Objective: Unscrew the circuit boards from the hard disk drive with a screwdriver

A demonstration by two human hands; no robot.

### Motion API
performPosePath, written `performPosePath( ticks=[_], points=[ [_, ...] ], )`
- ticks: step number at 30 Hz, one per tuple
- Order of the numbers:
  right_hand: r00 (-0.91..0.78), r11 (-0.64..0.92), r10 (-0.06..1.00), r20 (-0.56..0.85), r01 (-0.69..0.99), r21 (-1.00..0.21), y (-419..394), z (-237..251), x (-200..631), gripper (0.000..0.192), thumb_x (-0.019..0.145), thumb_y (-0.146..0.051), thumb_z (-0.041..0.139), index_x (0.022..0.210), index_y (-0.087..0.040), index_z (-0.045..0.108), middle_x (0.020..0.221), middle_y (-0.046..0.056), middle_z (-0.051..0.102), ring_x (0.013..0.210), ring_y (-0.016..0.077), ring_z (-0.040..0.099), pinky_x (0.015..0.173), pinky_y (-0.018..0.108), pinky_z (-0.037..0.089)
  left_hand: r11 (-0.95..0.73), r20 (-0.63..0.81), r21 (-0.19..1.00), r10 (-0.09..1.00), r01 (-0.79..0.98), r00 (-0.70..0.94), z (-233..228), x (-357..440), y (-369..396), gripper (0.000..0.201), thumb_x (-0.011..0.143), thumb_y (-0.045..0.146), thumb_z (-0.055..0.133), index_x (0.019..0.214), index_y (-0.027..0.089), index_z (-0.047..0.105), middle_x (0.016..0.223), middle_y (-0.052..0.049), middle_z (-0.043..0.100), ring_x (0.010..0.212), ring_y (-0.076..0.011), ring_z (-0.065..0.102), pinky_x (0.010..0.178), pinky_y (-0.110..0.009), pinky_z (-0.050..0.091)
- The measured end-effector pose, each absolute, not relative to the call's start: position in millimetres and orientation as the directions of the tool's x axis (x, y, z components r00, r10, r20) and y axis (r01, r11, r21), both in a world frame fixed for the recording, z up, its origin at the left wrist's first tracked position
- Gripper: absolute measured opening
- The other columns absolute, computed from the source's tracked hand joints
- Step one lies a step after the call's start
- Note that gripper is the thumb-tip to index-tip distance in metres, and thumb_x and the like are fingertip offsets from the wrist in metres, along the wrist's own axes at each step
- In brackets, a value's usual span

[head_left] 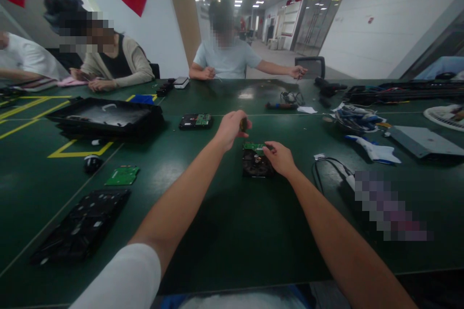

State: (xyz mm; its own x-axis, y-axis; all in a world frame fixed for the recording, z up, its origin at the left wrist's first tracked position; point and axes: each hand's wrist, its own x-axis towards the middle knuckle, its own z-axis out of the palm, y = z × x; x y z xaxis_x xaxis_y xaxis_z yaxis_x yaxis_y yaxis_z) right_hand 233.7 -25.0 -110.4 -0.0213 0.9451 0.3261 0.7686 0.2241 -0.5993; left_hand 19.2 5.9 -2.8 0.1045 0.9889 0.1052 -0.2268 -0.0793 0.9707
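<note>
Head view: the drive lies on the surface. The left hand, fingers curled, holds a small part on the drive's far side. The right hand, fingers drawn nearly together, is at the drive's right edge; whether it grips cannot be told. A board lies left.

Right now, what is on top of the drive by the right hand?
On the drive, a green circuit board shows at the far end. The right hand covers part of its right side, hiding that spot.

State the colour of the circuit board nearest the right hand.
The flat circuit board is green (head view).
</note>
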Motion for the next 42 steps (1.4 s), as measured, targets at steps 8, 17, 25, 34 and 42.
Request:
performPosePath(
  ticks=[8,17,25,34,42],
  points=[
    [-0.031,0.221,0.951,0.308,0.765,-0.605,-25.6,-109.0,234.2,0.039,0.097,-0.043,0.058,0.125,-0.019,0.070,0.114,0.010,0.075,0.084,0.0202,0.068,0.082,0.036,0.054,-0.156,0.169,0.976,0.983,-0.152,0.078,1.6,15.8,5.5,0.019,0.079,0.033,0.062,0.077,0.015,0.069,0.089,-0.009,0.063,0.080,-0.0174,0.058,0.059,-0.026,0.058],
    [-0.030,0.234,0.945,0.325,0.756,-0.612,-27.6,-107.2,233.1,0.039,0.097,-0.043,0.058,0.124,-0.019,0.071,0.113,0.010,0.075,0.085,0.0212,0.068,0.083,0.037,0.054,-0.093,0.149,0.932,0.979,-0.351,0.138,1.4,12.0,9.3,0.008,0.082,0.025,0.060,0.082,0.017,0.062,0.076,-0.005,0.063,0.074,-0.0164,0.064,0.075,-0.038,0.063],
    [-0.034,0.234,0.945,0.324,0.763,-0.602,-26.3,-108.4,233.8,0.039,0.097,-0.043,0.057,0.125,-0.019,0.071,0.115,0.010,0.075,0.085,0.0209,0.068,0.083,0.037,0.054,-0.134,0.173,0.958,0.975,-0.254,0.138,-0.3,12.4,9.7,0.016,0.082,0.027,0.060,0.083,0.014,0.068,0.082,-0.008,0.064,0.076,-0.0174,0.062,0.062,-0.030,0.060],
    [-0.042,0.235,0.945,0.325,0.776,-0.585,-26.4,-107.7,234.4,0.040,0.097,-0.044,0.056,0.125,-0.019,0.070,0.114,0.010,0.074,0.086,0.0213,0.069,0.083,0.037,0.054,-0.031,0.084,0.943,0.986,-0.333,0.146,-0.3,12.2,11.4,0.012,0.080,0.028,0.062,0.082,0.016,0.064,0.081,-0.007,0.065,0.076,-0.0178,0.065,0.066,-0.032,0.060],
    [-0.037,0.235,0.942,0.332,0.779,-0.581,-27.3,-107.4,233.5,0.039,0.097,-0.044,0.057,0.124,-0.020,0.071,0.113,0.010,0.075,0.085,0.0204,0.069,0.082,0.036,0.054,-0.092,0.141,0.962,0.973,-0.255,0.181,1.9,11.9,5.1,0.015,0.082,0.030,0.063,0.084,0.017,0.067,0.080,-0.006,0.064,0.074,-0.0171,0.064,0.062,-0.030,0.060]
  ],
)
